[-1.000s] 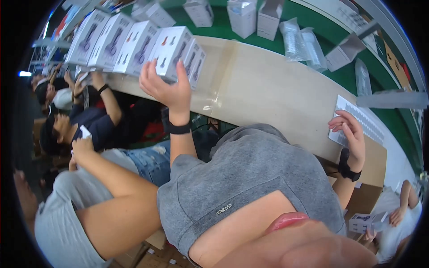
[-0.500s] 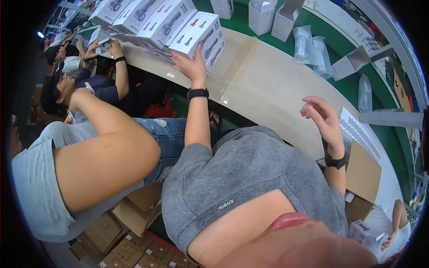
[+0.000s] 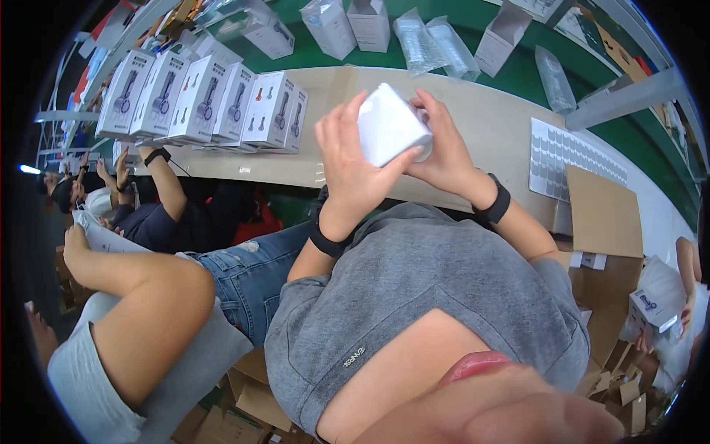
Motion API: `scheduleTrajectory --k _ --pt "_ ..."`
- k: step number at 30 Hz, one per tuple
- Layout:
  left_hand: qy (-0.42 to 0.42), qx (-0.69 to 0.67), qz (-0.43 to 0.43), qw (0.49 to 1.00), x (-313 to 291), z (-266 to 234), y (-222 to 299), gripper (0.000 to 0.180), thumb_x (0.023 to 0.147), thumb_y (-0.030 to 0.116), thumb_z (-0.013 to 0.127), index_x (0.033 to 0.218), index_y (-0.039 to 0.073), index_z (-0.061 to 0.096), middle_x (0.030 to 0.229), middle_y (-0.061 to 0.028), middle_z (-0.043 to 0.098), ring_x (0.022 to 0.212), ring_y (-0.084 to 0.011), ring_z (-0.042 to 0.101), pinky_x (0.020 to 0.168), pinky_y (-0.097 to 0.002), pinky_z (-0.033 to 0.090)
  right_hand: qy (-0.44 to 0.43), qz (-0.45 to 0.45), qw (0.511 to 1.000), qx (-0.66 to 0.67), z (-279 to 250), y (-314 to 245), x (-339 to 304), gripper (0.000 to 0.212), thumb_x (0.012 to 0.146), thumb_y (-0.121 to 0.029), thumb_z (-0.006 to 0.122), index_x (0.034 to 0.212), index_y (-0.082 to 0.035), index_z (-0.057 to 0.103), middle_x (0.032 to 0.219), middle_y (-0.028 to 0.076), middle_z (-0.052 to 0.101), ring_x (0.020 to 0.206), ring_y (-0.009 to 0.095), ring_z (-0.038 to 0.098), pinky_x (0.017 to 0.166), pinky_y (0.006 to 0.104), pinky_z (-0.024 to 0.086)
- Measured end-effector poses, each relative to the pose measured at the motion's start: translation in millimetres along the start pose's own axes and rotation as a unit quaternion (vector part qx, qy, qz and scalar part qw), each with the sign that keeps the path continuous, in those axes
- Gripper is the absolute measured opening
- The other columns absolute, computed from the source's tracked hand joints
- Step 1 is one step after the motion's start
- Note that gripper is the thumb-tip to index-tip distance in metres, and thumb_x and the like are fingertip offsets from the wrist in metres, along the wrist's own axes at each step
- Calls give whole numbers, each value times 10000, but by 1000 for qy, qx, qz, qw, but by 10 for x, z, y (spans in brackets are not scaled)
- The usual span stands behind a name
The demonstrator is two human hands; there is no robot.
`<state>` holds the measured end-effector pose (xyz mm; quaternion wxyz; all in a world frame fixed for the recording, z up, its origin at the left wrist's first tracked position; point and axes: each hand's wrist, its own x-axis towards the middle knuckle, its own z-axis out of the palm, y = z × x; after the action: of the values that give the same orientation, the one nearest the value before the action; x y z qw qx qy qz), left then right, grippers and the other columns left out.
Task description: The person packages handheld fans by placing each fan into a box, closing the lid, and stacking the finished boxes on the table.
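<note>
Above the table's near edge, in front of my chest, a small white carton (image 3: 392, 129) is held between both hands, tilted with a plain white face showing. My left hand (image 3: 347, 152) wraps its left side, thumb along the lower edge. On the other side my right hand (image 3: 445, 152) grips it, fingers partly hidden behind the carton. To the left, a row of printed white cartons (image 3: 200, 100) with pictures of a handheld device stands upright on the beige tabletop (image 3: 296, 166).
Open white cartons (image 3: 327, 29) and clear bubble-wrapped items (image 3: 429, 44) lie along the green strip at the back. A label sheet (image 3: 569, 152) and open cardboard box (image 3: 606, 222) are at right, near a metal post (image 3: 629, 100). Co-workers (image 3: 140, 296) sit close on my left.
My left hand has left the carton stack and moved right. My right hand has come inward from the right. Both now hold a white carton, and the view has turned.
</note>
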<state>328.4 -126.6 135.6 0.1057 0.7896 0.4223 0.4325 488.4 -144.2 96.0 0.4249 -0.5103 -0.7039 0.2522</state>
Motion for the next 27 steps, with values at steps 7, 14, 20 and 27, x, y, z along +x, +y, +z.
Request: scheduleTrajectory --k 7,14,20,27 --pt "-117 -346 -141 920 88 -14 -223 813 617 289 747 1268 14 345 1113 -148 477 1021 -253 445 786 -347 408 -81 141 925 342 -65 359 -152 997 556 -288 827 1335 -19 267 1298 130 394 1210 228 376 1000 352 307" --pt "-243 -567 -184 765 -47 227 -447 825 607 236 739 1277 10 313 1151 -137 484 1015 -257 486 813 -354 408 -197 72 913 350 -353 376 -24 945 588 -279 797 1346 -48 282 1287 102 417 1191 213 397 994 354 314" --pt "-162 -40 59 984 59 273 -294 746 526 191 743 1170 30 401 1085 -126 495 981 -307 496 836 -408 389 -96 68 972 203 -728 328 99 696 719 -219 692 1317 -79 364 1276 117 428 1175 237 420 964 356 350" --pt "-224 36 158 961 241 397 -208 703 499 194 736 1119 59 435 1030 -113 500 969 -286 494 808 -386 393 -159 2 987 13 -737 344 161 491 764 -126 624 1231 -85 478 1250 136 452 1091 261 488 872 348 447"
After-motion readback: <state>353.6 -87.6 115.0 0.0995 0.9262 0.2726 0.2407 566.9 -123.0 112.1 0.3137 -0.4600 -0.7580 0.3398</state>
